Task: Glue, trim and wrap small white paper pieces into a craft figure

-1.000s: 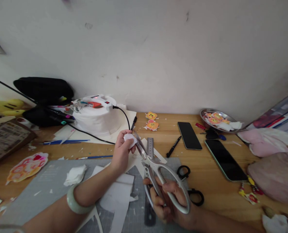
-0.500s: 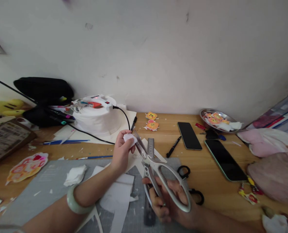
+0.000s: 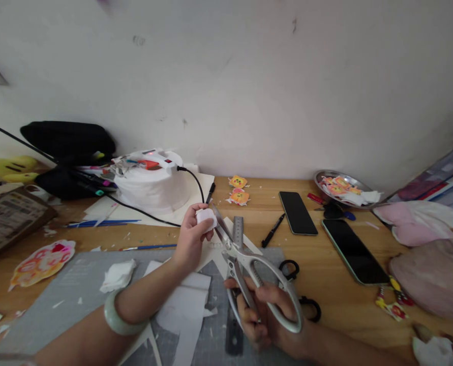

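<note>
White paper (image 3: 204, 217): turned since earlier | left grip (image 3: 190, 237): pinching it | right grip (image 3: 271, 325): round scissors (image 3: 231, 249)

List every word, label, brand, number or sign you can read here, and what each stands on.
No text is readable.
Silver ruler: markings too small to read.
Brown package at the left: print too blurred.
Gray cutting mat: faint markings, illegible.
Wall scribble: illegible.
</note>
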`<state>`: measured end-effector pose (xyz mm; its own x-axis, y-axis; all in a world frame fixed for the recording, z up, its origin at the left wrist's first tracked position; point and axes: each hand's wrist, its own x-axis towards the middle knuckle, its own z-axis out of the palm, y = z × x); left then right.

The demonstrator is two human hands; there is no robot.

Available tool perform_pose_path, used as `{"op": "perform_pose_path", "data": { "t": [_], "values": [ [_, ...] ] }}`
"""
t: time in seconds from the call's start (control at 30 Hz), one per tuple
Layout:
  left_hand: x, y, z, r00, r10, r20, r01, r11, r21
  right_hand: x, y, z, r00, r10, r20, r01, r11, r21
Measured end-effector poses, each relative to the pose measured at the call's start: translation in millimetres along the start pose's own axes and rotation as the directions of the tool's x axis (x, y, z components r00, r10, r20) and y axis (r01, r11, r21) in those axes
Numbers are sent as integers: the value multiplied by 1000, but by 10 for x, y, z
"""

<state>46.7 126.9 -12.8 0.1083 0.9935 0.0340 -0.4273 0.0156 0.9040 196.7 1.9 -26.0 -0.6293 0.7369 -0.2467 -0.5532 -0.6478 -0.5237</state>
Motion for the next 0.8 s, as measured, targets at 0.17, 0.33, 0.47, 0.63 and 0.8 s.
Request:
{"op": "perform_pose_path", "data": {
  "t": [0.17,0.33,0.47,0.63,0.8],
  "values": [
    [5,-3,0,1000,-2,8,2,1000,6,9,0,2,999,-33,-15,33,999,-26],
    [2,-6,-6,1000,-9,15,8,1000,12,15,-4,33,997,-7,-73,4,999,-43],
    [-1,0,-1,1000,-8,16,8,1000,9,10,-10,48,995,16,-102,-20,999,-36],
    [-2,8,7,1000,-14,17,14,1000,-3,8,-6,29,997,19,-69,-19,1000,3],
    [-4,15,15,1000,-18,18,18,1000,-14,11,-8,29,998,26,-63,-25,999,22]
  ]
}}
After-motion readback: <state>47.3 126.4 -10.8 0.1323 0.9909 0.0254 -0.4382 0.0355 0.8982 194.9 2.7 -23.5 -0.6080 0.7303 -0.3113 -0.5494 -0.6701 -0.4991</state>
